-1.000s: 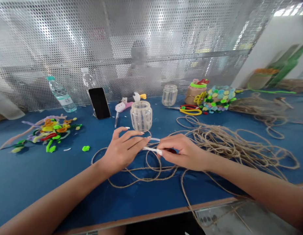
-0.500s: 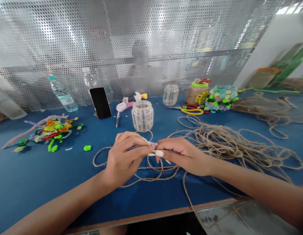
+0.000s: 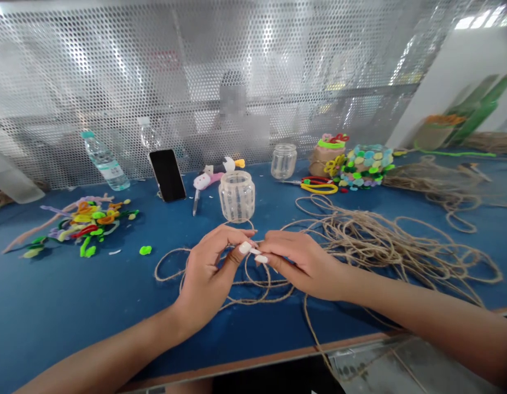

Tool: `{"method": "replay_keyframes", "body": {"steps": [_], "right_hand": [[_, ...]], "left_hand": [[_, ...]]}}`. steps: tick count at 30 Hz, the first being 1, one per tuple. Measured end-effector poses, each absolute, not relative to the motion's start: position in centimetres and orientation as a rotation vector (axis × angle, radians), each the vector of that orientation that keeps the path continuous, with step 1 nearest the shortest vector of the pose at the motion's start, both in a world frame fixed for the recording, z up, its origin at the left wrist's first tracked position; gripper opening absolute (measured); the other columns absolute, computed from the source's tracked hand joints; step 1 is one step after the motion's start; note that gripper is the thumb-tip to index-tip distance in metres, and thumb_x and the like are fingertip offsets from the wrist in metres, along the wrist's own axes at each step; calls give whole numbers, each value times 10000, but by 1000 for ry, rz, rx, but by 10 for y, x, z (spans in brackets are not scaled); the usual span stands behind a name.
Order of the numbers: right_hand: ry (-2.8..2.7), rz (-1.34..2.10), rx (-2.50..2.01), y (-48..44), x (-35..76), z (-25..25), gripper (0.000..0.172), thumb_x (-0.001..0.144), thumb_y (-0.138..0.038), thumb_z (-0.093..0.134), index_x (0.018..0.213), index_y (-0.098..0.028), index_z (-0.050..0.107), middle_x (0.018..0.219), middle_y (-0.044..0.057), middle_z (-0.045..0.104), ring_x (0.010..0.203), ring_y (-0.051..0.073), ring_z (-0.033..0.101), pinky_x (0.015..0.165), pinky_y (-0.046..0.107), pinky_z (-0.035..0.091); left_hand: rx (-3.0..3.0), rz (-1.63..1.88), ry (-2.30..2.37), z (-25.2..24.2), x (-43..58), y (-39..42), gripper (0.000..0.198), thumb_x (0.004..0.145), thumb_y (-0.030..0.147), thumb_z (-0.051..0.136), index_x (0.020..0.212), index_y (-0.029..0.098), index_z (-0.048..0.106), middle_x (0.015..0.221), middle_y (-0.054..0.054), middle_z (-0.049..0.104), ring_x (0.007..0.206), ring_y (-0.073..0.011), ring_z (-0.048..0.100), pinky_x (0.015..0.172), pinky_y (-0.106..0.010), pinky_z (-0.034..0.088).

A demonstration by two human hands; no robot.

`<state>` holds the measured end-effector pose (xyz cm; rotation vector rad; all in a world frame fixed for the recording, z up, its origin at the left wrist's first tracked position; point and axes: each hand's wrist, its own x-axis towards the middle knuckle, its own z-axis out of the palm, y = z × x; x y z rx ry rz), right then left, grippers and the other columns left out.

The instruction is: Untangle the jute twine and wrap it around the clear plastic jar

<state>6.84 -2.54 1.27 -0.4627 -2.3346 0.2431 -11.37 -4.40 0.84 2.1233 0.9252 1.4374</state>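
Over the front of the table, my left hand [image 3: 212, 268] and my right hand [image 3: 304, 262] meet fingertip to fingertip. Both are closed in a pinch on a bit of jute twine, mostly hidden by the fingers and white nails. Loops of the twine [image 3: 257, 301] lie on the table beneath and around the hands. Just beyond them a glass jar [image 3: 237, 197] stands upright, with pale vertical strips on its wall. To the right of my right hand spreads a large loose heap of twine [image 3: 372, 238].
Colourful pipe-cleaner pieces [image 3: 87, 221] lie left on the blue table [image 3: 73, 306]. Behind are a water bottle [image 3: 108, 161], a phone [image 3: 168, 175], a second jar [image 3: 283, 161], scissors [image 3: 319, 189] and a pompom-covered jar [image 3: 368, 167]. A perforated metal panel [image 3: 175, 71] closes off the back.
My left hand has turned so its thumb now shows on top, pressed near my right thumb. The right hand stays nearly in place; the view has shifted slightly.
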Motion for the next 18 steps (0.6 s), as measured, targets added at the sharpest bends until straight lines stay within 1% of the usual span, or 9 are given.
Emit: {"method": "replay_keyframes", "body": {"steps": [3,6,10,13,16,18], "right_hand": [[-2341,86,-456,-24,68,11,189,906,-159,408,763,-138,530,669,27,514,652,112,439,589,212,363],[-2342,-30,-448,-23,68,10,200,913,-169,393,779,-137,539,670,37,518,655,123,434,587,228,367],[-2343,-74,-450,-22,70,11,225,923,-176,366,790,-135,543,665,39,518,640,126,424,574,237,369],[-2350,-42,-470,-20,72,12,228,930,-176,341,841,-128,545,680,41,520,648,125,431,578,236,378],[-2339,-9,-497,-17,75,11,207,929,-165,340,866,-126,534,705,45,522,658,121,439,585,230,387],[-2329,-15,-487,-14,76,10,200,929,-155,337,874,-121,526,715,48,523,661,120,444,585,227,387]], "left_hand": [[2108,1433,952,8,-112,-46,123,876,184,496,808,182,599,848,-31,636,952,-173,618,830,-309,507],[2027,1400,910,9,-111,-47,123,873,185,498,792,174,590,851,-41,640,959,-184,621,827,-310,517],[1937,1372,877,9,-112,-44,126,870,196,505,778,167,586,849,-51,649,969,-194,623,835,-323,528],[1833,1435,892,8,-118,-37,133,879,226,501,788,167,579,860,-51,666,958,-189,631,810,-312,538],[1879,1518,924,9,-126,-30,106,876,232,510,862,173,597,917,-54,673,946,-173,632,799,-296,533],[2141,1478,898,11,-129,-27,122,851,208,550,948,188,622,978,-56,653,975,-168,612,846,-307,508]]}}
